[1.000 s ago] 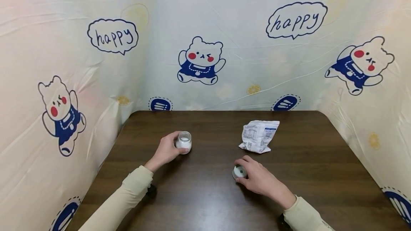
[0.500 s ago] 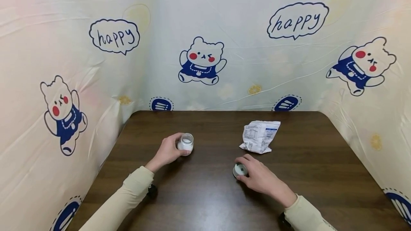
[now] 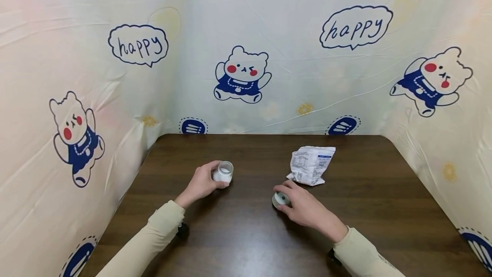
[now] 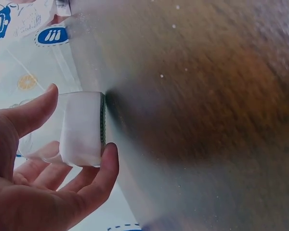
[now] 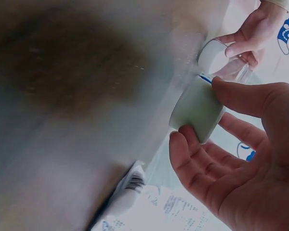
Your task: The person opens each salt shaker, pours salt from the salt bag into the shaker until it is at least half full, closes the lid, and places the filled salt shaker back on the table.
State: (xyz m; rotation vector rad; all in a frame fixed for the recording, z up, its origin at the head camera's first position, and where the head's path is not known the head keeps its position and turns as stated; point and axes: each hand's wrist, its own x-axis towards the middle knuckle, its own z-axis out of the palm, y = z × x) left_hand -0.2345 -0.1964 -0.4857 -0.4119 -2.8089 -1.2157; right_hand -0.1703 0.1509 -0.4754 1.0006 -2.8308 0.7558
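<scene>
An uncapped clear glass jar (image 3: 224,172), partly filled with something white, is gripped by my left hand (image 3: 200,184) on the table's left half. In the left wrist view, thumb and fingers curl around the jar (image 4: 83,127), and its base is close to the tabletop. My right hand (image 3: 307,208) holds a small round pale-green container (image 3: 280,200) by its sides, thumb opposite the fingers. A small dark square shows on its whitish top. The right wrist view shows the smooth side of this container (image 5: 196,108); whether it touches the table I cannot tell.
A white printed packet (image 3: 310,166) stands crumpled just beyond my right hand. The dark wooden table (image 3: 246,234) is bordered at the back and sides by pale cloth (image 3: 288,84) printed with bears and "happy" bubbles.
My right hand has moved slightly left and away from me with the round container. The jar in my left hand has shifted a little to the right.
</scene>
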